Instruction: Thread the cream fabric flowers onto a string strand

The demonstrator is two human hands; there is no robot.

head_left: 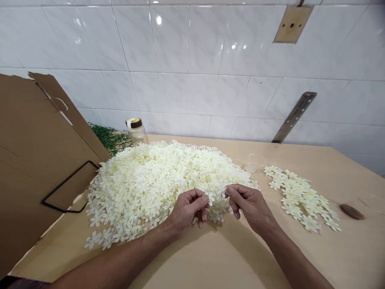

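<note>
A big heap of cream-white artificial flowers spreads over the table in front of me. At its front edge my left hand pinches a small white flower between thumb and forefinger. My right hand is a short way to the right, thumb and forefinger pressed together. Something small and pale shows at those fingertips, too small to name. To the right lies a smaller group of flowers, laid out in a slanting band and apart from the heap.
On the left stands a cardboard sheet with a black wire stand. Behind the heap are a lidded bottle and green artificial foliage. A clear round piece and a brown oval object lie right. A metal bracket leans against the tiled wall.
</note>
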